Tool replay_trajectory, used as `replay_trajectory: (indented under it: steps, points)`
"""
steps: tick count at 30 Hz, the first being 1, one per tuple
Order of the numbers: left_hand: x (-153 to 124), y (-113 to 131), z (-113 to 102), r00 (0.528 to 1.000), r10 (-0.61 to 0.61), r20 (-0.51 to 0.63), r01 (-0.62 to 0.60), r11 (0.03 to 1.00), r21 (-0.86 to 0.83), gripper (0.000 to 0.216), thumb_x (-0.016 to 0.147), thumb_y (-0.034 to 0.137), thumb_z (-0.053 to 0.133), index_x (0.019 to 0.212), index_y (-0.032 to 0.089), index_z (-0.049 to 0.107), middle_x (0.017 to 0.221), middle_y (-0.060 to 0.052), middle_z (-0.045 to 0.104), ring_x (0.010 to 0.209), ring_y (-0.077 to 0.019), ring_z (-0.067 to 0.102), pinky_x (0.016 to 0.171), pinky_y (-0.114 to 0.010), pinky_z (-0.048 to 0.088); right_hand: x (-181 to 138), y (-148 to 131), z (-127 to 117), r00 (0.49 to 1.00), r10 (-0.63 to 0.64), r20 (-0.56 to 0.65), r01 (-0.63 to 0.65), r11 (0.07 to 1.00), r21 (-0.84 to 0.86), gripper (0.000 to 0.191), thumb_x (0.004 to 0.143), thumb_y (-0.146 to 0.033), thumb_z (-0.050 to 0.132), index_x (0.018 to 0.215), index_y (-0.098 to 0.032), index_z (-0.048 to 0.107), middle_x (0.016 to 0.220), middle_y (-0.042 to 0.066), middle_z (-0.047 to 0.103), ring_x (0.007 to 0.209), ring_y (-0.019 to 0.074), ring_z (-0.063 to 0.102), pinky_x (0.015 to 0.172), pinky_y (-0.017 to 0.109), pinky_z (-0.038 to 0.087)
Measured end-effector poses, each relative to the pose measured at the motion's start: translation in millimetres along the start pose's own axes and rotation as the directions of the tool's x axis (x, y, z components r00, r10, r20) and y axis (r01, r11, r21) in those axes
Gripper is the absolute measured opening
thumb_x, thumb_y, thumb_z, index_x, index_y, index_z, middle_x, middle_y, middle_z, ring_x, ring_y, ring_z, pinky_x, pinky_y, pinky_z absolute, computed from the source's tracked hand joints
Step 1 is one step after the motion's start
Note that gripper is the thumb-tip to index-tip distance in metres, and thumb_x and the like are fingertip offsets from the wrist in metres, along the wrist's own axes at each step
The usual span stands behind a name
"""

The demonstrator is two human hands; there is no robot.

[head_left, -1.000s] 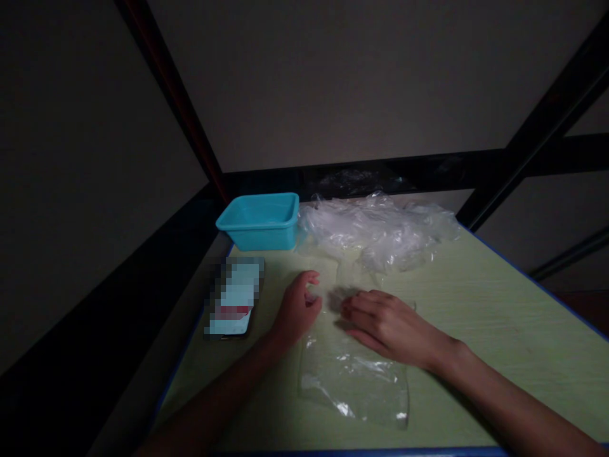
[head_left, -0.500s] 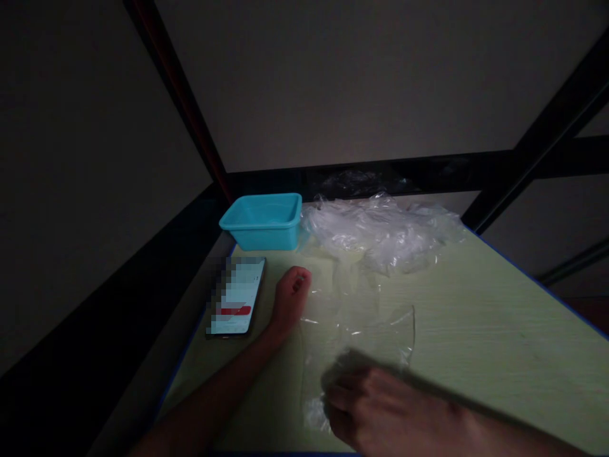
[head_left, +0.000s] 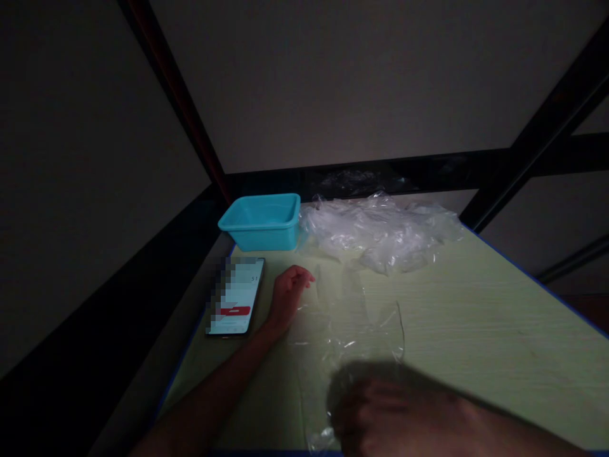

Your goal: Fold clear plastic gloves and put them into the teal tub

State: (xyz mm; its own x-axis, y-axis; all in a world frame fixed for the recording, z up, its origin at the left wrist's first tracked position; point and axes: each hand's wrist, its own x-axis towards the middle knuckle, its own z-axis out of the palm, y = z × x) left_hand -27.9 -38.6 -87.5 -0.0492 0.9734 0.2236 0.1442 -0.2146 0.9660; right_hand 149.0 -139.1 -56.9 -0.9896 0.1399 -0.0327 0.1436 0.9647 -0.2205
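Observation:
A clear plastic bag (head_left: 349, 336) lies flat on the table, its handle-like strips toward the back and its bunched end near the front edge. My right hand (head_left: 380, 412), blurred, is closed over the near part of the bag; its fingertips are hidden under the hand. My left hand (head_left: 288, 292) rests at the bag's upper left side, fingers loosely bent and slightly apart, the tips close to the film. Whether they touch the film I cannot tell.
A heap of crumpled clear bags (head_left: 380, 231) lies at the back of the pale table (head_left: 476, 330). To its left stands a turquoise plastic basin (head_left: 264, 238). A lit phone (head_left: 240, 298) lies by the left edge. Behind is a grey wall (head_left: 342, 89) with dark bars.
The bag has slid toward me and slightly left, away from the heap, along with my right hand. My left hand's fingers have loosened from a tighter curl.

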Motion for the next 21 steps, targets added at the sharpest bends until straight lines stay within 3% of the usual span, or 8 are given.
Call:
replay_trajectory:
  steps: [9, 12, 14, 16, 18, 21]
  points:
    - [11, 0, -14, 1.000, 0.013, 0.001, -0.013, 1.000, -0.018, 0.021, 0.072, 0.034, 0.052, 0.061, 0.016, 0.057, 0.061, -0.001, 0.060, 0.058, -0.0122, 0.050, 0.058, -0.024, 0.039, -5, 8, -13, 0.993, -0.118, 0.003, 0.112, 0.954, 0.276, 0.018, 0.070, -0.014, 0.064, 0.058, -0.020, 0.053, 0.066, -0.005, 0.064, 0.060, 0.0092, 0.056, 0.054, 0.019, 0.046]
    - [11, 0, -13, 1.000, 0.013, -0.002, -0.013, 1.000, -0.015, 0.021, 0.072, 0.033, 0.052, 0.061, 0.016, 0.057, 0.061, -0.001, 0.059, 0.058, -0.0121, 0.050, 0.058, -0.024, 0.039, -3, 7, -10, 0.996, 0.008, -0.091, 0.006, 0.988, 0.153, 0.002, 0.077, -0.018, 0.062, 0.078, -0.020, 0.062, 0.079, 0.000, 0.067, 0.073, 0.0137, 0.060, 0.065, 0.024, 0.050]
    - [10, 0, -11, 1.000, 0.015, 0.005, -0.015, 1.000, -0.009, 0.020, 0.071, 0.033, 0.052, 0.059, 0.017, 0.056, 0.059, 0.000, 0.059, 0.057, -0.0121, 0.050, 0.059, -0.024, 0.040, -1, 4, -2, 0.977, 0.109, -0.186, -0.111, 0.994, 0.001, 0.022, 0.083, -0.021, 0.057, 0.103, -0.016, 0.062, 0.093, 0.006, 0.068, 0.085, 0.0186, 0.062, 0.073, 0.030, 0.051]
    - [8, -1, -9, 1.000, 0.017, 0.015, -0.017, 1.000, -0.004, 0.019, 0.070, 0.032, 0.052, 0.058, 0.017, 0.055, 0.059, 0.000, 0.058, 0.058, -0.0121, 0.051, 0.059, -0.024, 0.041, 2, 0, 7, 0.959, 0.132, -0.249, -0.165, 0.979, -0.119, 0.036, 0.086, -0.023, 0.053, 0.119, -0.010, 0.055, 0.101, 0.011, 0.067, 0.089, 0.0218, 0.062, 0.076, 0.033, 0.051]
    - [7, -2, -7, 0.999, 0.017, 0.029, -0.017, 1.000, 0.001, 0.019, 0.070, 0.031, 0.051, 0.057, 0.018, 0.054, 0.058, 0.000, 0.058, 0.058, -0.0124, 0.051, 0.060, -0.024, 0.041, 5, -5, 14, 0.959, 0.111, -0.262, -0.161, 0.970, -0.180, 0.038, 0.088, -0.023, 0.050, 0.122, -0.007, 0.053, 0.102, 0.013, 0.068, 0.088, 0.0227, 0.062, 0.074, 0.034, 0.051]
    - [7, -4, -5, 0.999, 0.017, 0.047, -0.017, 1.000, 0.007, 0.018, 0.069, 0.030, 0.051, 0.056, 0.018, 0.055, 0.057, 0.000, 0.058, 0.058, -0.0130, 0.053, 0.060, -0.024, 0.042, 8, -11, 15, 0.958, 0.133, -0.256, -0.180, 0.968, -0.173, 0.027, 0.088, -0.019, 0.047, 0.109, -0.008, 0.062, 0.099, 0.010, 0.069, 0.083, 0.0217, 0.063, 0.068, 0.033, 0.052]
